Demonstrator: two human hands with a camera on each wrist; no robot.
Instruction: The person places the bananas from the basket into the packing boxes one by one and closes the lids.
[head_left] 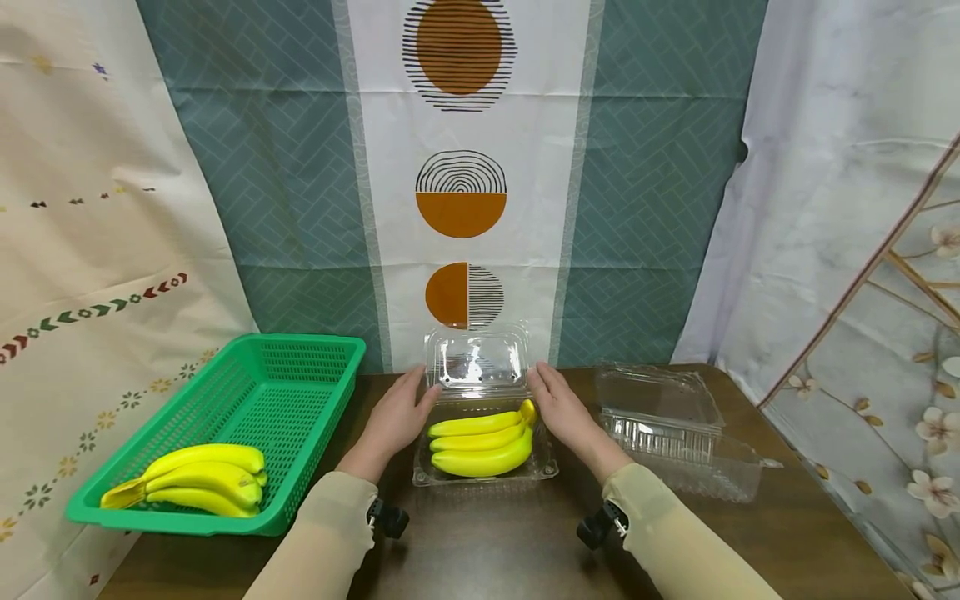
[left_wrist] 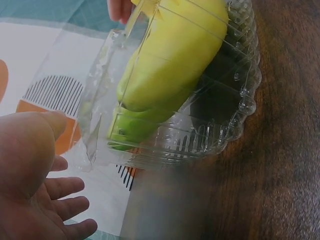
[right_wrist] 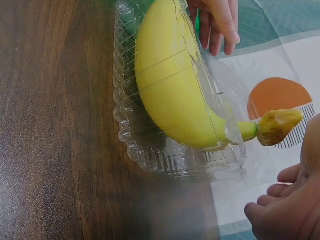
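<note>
Has the left grip (head_left: 393,417) at the left edge of the raised lid (head_left: 480,358) and the right grip (head_left: 564,412) at its right edge, both released and clasping nothing, though cannot tell whether quite touching it. Between them, just in front of the lid, find bananas (head_left: 483,446) lying in the clear box (head_left: 547,468) on the table (head_left: 487,542). Note their long axis running left to right, alongside the fold (head_left: 482,396), with the stem (head_left: 528,412) toward the right grip, clearly the nearer to that end. In the right wrist view, see it poking past the box's edge, so possibly apt to catch the lid there
</note>
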